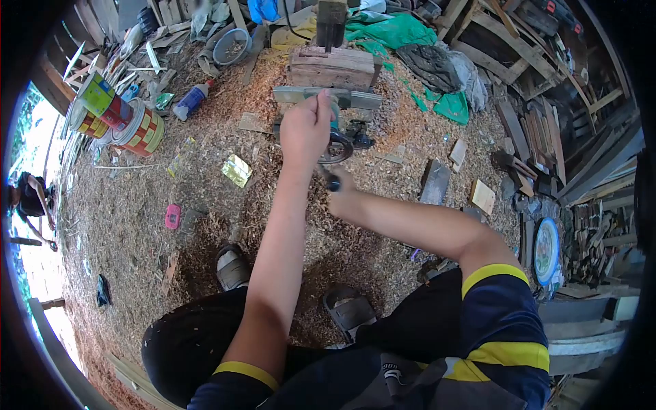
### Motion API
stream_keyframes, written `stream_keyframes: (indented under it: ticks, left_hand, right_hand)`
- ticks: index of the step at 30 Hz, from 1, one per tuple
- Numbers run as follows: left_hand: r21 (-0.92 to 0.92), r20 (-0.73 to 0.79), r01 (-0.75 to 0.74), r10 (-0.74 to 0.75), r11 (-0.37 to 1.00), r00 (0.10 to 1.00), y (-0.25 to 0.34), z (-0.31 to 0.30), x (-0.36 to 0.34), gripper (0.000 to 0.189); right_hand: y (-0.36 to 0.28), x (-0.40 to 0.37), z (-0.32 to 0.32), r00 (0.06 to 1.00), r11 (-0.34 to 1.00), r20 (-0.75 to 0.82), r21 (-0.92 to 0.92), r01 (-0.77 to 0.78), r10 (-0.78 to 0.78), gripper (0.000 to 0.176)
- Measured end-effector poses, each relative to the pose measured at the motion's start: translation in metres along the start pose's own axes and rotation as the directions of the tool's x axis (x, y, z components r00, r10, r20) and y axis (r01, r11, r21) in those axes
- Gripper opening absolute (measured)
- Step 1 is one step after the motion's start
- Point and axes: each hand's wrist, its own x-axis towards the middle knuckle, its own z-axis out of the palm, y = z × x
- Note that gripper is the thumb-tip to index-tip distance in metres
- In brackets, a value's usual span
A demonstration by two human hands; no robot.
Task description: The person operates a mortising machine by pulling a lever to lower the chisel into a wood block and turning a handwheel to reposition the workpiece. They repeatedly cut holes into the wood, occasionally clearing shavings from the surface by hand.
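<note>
I sit on sawdust-covered ground. My left hand reaches forward and grips the top of a teal power tool with a round dark blade; the tool lies in front of a metal plate and a stacked wood block. My right hand is just below it, closed around the dark handle of a small hand tool whose tip points toward the power tool. The hand tool's working end is hidden behind my left wrist.
Paint cans, a plastic bottle, gold foil and a pink object lie to the left. Wood offcuts, green cloth and stacked timber sit right and back. Another person crouches far left.
</note>
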Motion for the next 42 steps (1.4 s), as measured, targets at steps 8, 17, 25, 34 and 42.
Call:
stream_keyframes:
  ticks: [8, 17, 25, 34, 42]
  left_hand:
    - [0.021, 0.02, 0.004, -0.004, 1.0, 1.0, 0.001, -0.003, 0.0, 0.053]
    - [0.041, 0.006, 0.031, -0.032, 0.999, 0.999, 0.001, 0.0, 0.0, 0.054]
    - [0.049, 0.0, 0.014, -0.014, 0.999, 1.0, -0.001, -0.001, 0.0, 0.055]
    - [0.021, -0.008, 0.022, -0.022, 1.0, 1.0, 0.001, -0.001, -0.001, 0.055]
    - [0.026, -0.002, 0.008, -0.008, 1.0, 1.0, 0.0, -0.003, -0.001, 0.054]
  right_hand:
    - [-0.011, -0.028, -0.016, 0.997, 0.995, -0.011, -0.062, 0.073, -0.074, 0.049]
    - [0.005, 0.028, -0.013, 0.912, 0.993, 0.405, 0.062, -0.096, 0.063, 0.022]
    - [0.01, 0.054, -0.005, 0.999, 0.995, 0.038, -0.098, 0.032, -0.028, 0.048]
    - [-0.005, -0.016, 0.016, 0.989, 0.992, 0.084, 0.024, -0.127, 0.125, 0.025]
    - [0.024, 0.061, -0.003, 0.98, 0.981, 0.06, 0.041, -0.192, 0.189, 0.02]
